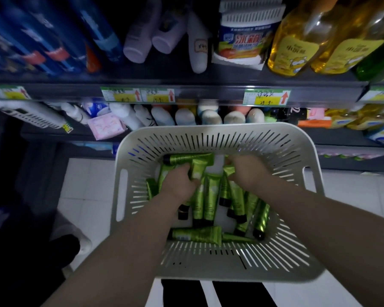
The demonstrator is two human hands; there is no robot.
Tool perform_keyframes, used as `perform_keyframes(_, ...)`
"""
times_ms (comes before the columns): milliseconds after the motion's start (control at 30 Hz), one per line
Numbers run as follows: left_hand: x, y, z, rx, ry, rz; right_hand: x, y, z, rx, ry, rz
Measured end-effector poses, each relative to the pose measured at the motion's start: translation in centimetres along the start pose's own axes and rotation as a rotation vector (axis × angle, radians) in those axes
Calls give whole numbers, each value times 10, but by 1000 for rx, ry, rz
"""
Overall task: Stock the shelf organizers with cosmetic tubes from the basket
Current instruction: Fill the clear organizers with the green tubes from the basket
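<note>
Basket (pixel 208 270): white plastic with slotted walls and a handle slot on each side. It sits low in the middle of the view, right in front of the shelves.

Tubes (pixel 208 202): green with black caps, in a loose pile on the basket floor, lying every which way. One lies crosswise along the near wall and another along the far wall.

Left hand (pixel 180 185): down in the pile on the left side, fingers curled round a light-green tube (pixel 198 168), with the thumb tucked in below it.

Right hand (pixel 246 171): also in the basket, just beside the left, fingers bent down among the tubes. The fingertips are hidden, so I can't tell if it actually has hold of one.

Upper shelf (pixel 186 79): blue bottles (pixel 53 41) at the left, then lilac bottles (pixel 140 41), a white bottle (pixel 198 52), a tub (pixel 246 36) with a white lid, and yellow bottles (pixel 293 47) at the right.

Price tags (pixel 266 97): green and yellow with red arrows, running along the upper shelf's front edge.

Lower shelf (pixel 341 138): a row of pale bottles (pixel 186 116) just behind the basket's far rim, a pink pack (pixel 106 127) to the left, and a white slotted rack (pixel 31 116) lying further left — pretty blurry over there.

Floor (pixel 87 185): pale tiles, showing left of the basket.
</note>
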State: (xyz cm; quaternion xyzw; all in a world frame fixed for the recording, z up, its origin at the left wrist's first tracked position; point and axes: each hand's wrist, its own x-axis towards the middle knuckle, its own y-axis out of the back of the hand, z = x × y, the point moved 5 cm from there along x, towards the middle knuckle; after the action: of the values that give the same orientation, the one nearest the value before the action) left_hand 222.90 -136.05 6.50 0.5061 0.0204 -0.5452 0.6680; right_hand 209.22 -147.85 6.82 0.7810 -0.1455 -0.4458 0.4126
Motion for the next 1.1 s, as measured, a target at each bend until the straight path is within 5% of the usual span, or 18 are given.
perform_keyframes(300, -50, 69, 38, -134, -185, 249, -64, 51, -30, 218, 67, 117)
perform_keyframes(733, -154, 161, 139, -185, -629, 501, -226, 192, -63, 198, 120, 670)
perform_keyframes(1100, -243, 287, 238, -308, -840, 806, -328, 328, -82, 175, 229, 1130)
